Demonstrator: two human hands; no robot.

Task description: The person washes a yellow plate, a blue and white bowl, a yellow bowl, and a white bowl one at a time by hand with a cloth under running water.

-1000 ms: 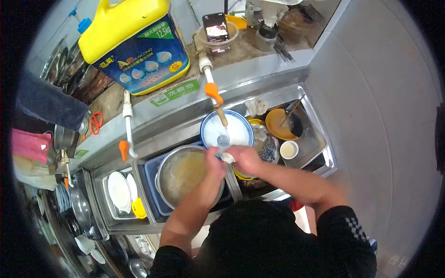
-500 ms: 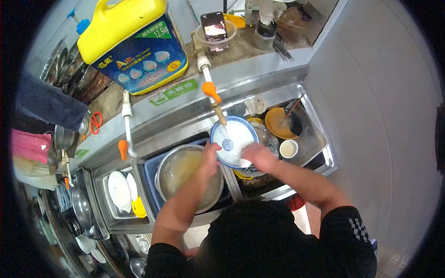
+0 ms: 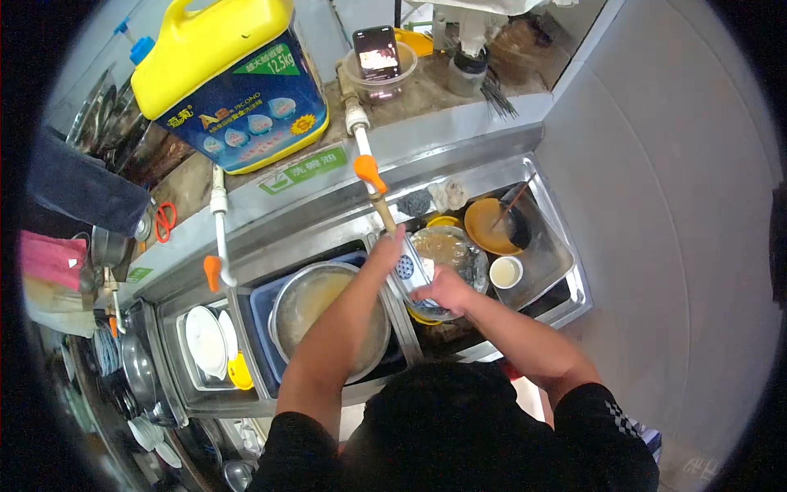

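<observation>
A white plate with a blue pattern and blue rim (image 3: 406, 269) is tipped steeply, nearly on edge, under the tap's hose end. My left hand (image 3: 389, 248) grips its upper left rim, close to the hose. My right hand (image 3: 447, 289) is closed at its lower right edge, with a small white scrap that looks like a cloth (image 3: 428, 266) by the fingers. Beneath the plate sits a large metal basin (image 3: 466, 261) with wet contents I cannot make out. Left of my hands, a big metal pot (image 3: 287, 316) holds cloudy water.
An orange-handled tap (image 3: 369, 174) hangs over the sink. To the right are an orange-brown bowl (image 3: 484, 225) and a white cup (image 3: 507, 272). White plates (image 3: 205, 340) fill the left basin. A yellow-and-blue detergent jug (image 3: 238, 90) and a phone (image 3: 377, 53) stand on the ledge.
The plate has turned from facing up to nearly on edge. My left hand has moved up along its rim; my right hand has shifted from its inside to its lower right edge.
</observation>
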